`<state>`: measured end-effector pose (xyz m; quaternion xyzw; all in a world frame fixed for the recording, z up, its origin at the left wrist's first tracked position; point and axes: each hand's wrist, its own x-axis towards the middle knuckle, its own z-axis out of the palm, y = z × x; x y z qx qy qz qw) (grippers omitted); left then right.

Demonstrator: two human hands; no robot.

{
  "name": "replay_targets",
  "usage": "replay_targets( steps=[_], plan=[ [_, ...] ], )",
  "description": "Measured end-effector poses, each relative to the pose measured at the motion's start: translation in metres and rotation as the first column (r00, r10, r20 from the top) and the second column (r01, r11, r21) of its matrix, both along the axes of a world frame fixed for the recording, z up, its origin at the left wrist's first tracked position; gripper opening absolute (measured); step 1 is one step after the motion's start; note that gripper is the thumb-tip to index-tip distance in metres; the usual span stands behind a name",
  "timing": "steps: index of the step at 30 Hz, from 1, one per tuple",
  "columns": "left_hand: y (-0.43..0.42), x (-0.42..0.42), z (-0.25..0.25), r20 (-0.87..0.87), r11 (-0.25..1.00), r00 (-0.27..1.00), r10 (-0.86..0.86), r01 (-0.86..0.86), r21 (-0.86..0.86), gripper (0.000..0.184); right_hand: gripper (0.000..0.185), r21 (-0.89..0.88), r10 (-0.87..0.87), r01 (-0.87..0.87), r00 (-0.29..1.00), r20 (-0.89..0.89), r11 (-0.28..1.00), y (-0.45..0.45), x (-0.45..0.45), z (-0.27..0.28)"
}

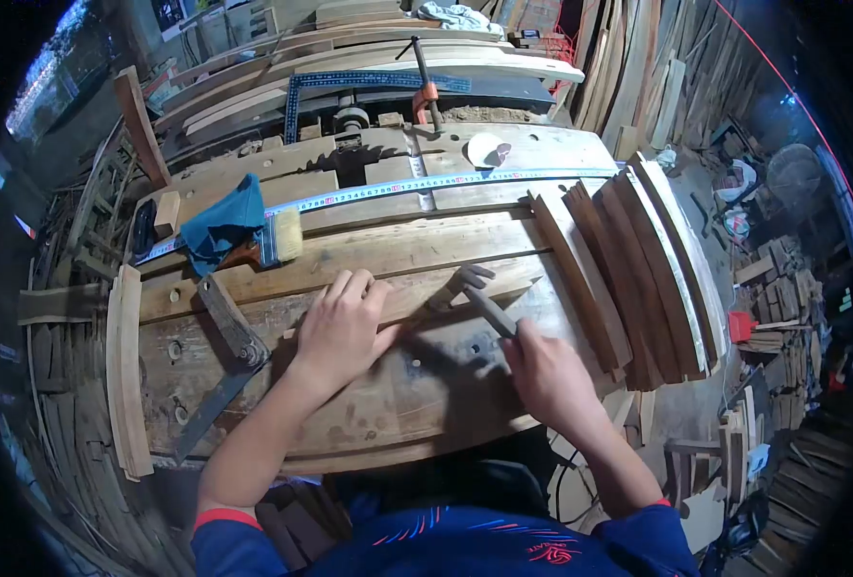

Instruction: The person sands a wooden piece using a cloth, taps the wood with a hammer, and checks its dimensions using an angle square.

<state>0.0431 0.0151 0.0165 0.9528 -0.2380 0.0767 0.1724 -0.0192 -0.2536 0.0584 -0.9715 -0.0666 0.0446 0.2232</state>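
My right hand (550, 373) is closed around the handle of a hammer (487, 310). The hammer's dark head is over a narrow wooden strip (407, 300) on the workbench (369, 409); whether it touches the strip I cannot tell. My left hand (343, 322) is wrapped over the strip's left part, with the thumb along its near side. Left of that hand rests a bevel gauge (226, 346) with its blade swung out. Behind it are a paint brush (278, 238) with pale bristles and a crumpled blue cloth (229, 221).
Several curved boards (638, 279) stand at the bench's right end. Curved pale strips (128, 370) lie along the left edge. A tape measure blade (378, 190) stretches across the bench. At the back are a clamp (426, 94), a blue square (369, 81) and stacked planks (282, 96).
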Motion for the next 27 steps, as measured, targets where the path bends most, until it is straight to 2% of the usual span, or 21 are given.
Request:
replay_targets(
  steps=[2,5,8,9,12,13,16,17,20,21,24,25,27],
  plan=[
    [0.001,0.001,0.002,-0.016,1.000,1.000,-0.008,0.008,0.010,0.048,0.027,-0.028,-0.014,0.014,1.000,-0.007,1.000,0.003,0.000,0.003],
    [0.005,0.002,-0.002,-0.010,0.999,1.000,-0.011,0.010,-0.039,0.047,0.029,0.156,-0.016,0.001,0.996,0.091,0.988,0.011,-0.009,0.021],
    [0.003,0.000,0.003,-0.017,0.997,1.000,0.005,-0.007,-0.078,0.045,0.029,0.025,-0.048,0.050,0.996,-0.072,0.998,0.024,-0.006,0.016],
    [0.002,0.000,0.000,-0.038,0.997,0.999,0.020,-0.022,-0.076,0.045,0.029,0.020,0.038,-0.037,0.999,-0.031,0.999,0.024,-0.001,0.009],
    [0.004,0.000,0.003,-0.011,0.998,1.000,-0.013,0.012,-0.059,0.046,0.029,-0.002,0.002,-0.003,0.993,-0.120,1.000,0.021,-0.001,0.025],
    [0.005,-0.001,0.006,0.015,0.999,1.000,-0.020,0.020,-0.045,0.046,0.028,0.055,0.017,-0.014,0.999,-0.051,0.998,0.021,-0.005,0.029],
    [0.004,-0.001,0.002,0.022,0.996,1.000,0.005,-0.003,-0.090,0.043,0.028,0.142,0.008,-0.005,1.000,-0.021,0.990,0.027,-0.010,0.032],
    [0.004,-0.001,-0.002,0.006,0.995,1.000,0.017,-0.017,-0.101,0.045,0.029,0.062,0.006,-0.002,0.998,-0.070,0.998,0.029,-0.008,0.027],
    [0.002,-0.003,0.007,0.033,0.999,0.999,0.039,-0.040,0.022,0.046,0.029,0.015,0.017,-0.017,0.998,-0.057,1.000,0.024,-0.002,0.009],
    [0.003,-0.003,0.007,0.017,0.998,0.999,0.050,-0.051,0.028,0.046,0.030,-0.011,-0.010,0.009,0.995,-0.101,1.000,0.022,-0.004,0.022],
    [0.011,-0.001,0.008,0.037,1.000,0.999,-0.002,0.001,0.016,0.046,0.030,0.128,-0.057,0.057,0.998,-0.010,0.990,0.009,-0.010,0.018],
    [0.012,-0.001,0.008,0.033,1.000,0.999,-0.014,0.013,0.015,0.045,0.027,0.153,-0.084,0.088,0.996,-0.036,0.984,0.004,-0.009,0.006],
    [0.014,-0.001,0.010,0.026,0.999,0.999,-0.036,0.036,0.021,0.044,0.027,0.094,-0.108,0.108,0.994,-0.006,0.990,-0.005,-0.013,0.006]
  ],
)
